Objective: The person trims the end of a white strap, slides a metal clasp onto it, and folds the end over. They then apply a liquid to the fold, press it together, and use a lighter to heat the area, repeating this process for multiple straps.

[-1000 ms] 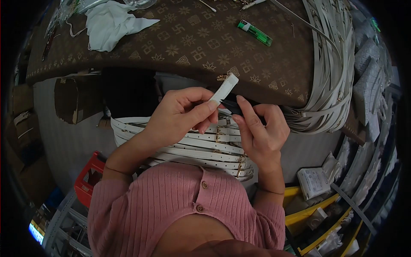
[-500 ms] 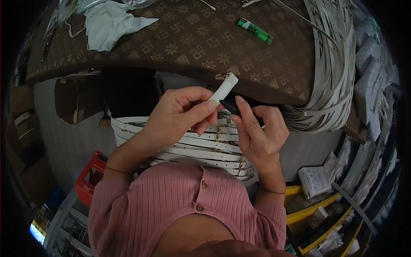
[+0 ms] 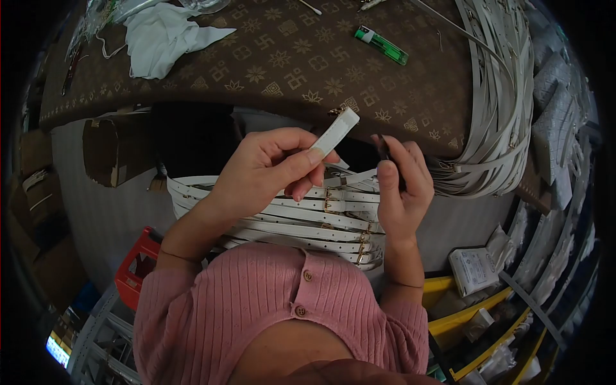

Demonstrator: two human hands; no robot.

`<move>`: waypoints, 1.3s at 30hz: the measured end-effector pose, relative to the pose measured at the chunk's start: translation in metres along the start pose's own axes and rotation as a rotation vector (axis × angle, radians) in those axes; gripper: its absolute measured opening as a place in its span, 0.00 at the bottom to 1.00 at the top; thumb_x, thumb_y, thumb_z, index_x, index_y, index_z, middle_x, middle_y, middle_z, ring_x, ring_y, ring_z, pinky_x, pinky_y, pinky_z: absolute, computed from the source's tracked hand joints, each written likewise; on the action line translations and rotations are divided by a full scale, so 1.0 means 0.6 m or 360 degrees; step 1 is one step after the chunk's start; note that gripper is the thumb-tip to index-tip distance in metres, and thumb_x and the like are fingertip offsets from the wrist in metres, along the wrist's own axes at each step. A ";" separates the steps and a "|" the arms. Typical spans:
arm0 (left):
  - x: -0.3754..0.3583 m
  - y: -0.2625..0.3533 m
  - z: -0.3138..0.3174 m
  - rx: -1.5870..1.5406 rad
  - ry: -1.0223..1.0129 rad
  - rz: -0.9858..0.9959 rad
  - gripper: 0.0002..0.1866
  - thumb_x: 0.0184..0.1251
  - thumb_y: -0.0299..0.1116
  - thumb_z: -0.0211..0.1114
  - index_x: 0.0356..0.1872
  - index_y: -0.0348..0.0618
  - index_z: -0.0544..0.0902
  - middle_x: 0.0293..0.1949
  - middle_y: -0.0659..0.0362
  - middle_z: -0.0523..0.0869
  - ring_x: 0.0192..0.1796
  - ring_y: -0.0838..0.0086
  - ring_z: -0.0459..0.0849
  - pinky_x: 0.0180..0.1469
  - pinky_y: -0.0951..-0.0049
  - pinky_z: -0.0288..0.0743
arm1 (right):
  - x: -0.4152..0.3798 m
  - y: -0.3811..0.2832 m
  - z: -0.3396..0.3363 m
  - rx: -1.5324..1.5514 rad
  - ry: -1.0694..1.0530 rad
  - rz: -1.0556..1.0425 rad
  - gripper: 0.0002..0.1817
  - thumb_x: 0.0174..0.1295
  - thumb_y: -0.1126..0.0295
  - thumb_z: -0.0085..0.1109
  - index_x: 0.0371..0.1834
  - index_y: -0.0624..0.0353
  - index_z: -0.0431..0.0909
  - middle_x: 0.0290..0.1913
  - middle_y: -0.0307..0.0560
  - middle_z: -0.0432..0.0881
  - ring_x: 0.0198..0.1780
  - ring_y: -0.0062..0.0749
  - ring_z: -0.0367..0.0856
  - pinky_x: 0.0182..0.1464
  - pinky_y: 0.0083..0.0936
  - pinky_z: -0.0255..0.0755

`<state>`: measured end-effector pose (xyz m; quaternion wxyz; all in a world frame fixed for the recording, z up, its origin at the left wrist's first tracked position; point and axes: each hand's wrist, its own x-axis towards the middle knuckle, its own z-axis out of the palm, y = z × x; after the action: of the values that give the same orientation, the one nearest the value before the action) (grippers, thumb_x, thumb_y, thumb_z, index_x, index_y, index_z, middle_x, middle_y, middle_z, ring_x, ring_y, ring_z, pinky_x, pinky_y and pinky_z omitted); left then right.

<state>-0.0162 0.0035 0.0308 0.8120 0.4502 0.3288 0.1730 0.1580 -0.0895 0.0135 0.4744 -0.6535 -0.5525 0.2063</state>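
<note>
Strap [image 3: 337, 131] is pinched in the left hand [image 3: 247, 172], pretty much slanting up-right to the desk's [image 3: 269, 96] near edge, left of its right corner, with the right hand [image 3: 405, 186] gripping a dark tool [image 3: 384, 149] just off its right side.

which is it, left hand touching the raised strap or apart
Touching. The head view shows the left hand pinching the raised strap, its thumb lying over the strap's lower part.

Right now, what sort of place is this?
Likely a workshop for straps or belts: white straps with buckles lie near the waist, another bundle drapes over the table, and the left hand holds a white strip.
</note>
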 end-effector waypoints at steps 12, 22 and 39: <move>0.015 -0.027 0.005 -0.0302 -0.0320 -0.0263 0.12 0.65 0.32 0.53 0.39 0.32 0.77 0.24 0.58 0.78 0.23 0.79 0.76 0.24 0.82 0.68 | 0.006 -0.011 0.037 0.1518 -0.0137 0.0676 0.12 0.54 0.72 0.60 0.40 0.68 0.74 0.32 0.39 0.77 0.31 0.13 0.70 0.32 0.11 0.65; 0.007 -0.013 0.006 0.0132 -0.0213 -0.0079 0.09 0.62 0.26 0.55 0.39 0.30 0.78 0.25 0.59 0.79 0.23 0.83 0.74 0.24 0.83 0.67 | -0.001 -0.013 0.040 0.1314 0.0108 0.0955 0.11 0.61 0.68 0.52 0.22 0.57 0.68 0.16 0.31 0.63 0.18 0.13 0.55 0.21 0.14 0.49; 0.016 -0.018 -0.001 0.0159 -0.0103 -0.0164 0.13 0.67 0.35 0.52 0.34 0.35 0.79 0.19 0.66 0.74 0.20 0.89 0.67 0.22 0.89 0.60 | 0.022 -0.004 0.012 0.0412 -0.0070 0.0459 0.05 0.54 0.75 0.58 0.29 0.66 0.75 0.22 0.36 0.71 0.26 0.17 0.67 0.30 0.15 0.63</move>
<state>-0.0097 0.0040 0.0178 0.8066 0.4779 0.3332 0.0997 0.1553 -0.0747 0.0158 0.5078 -0.6548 -0.4321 0.3559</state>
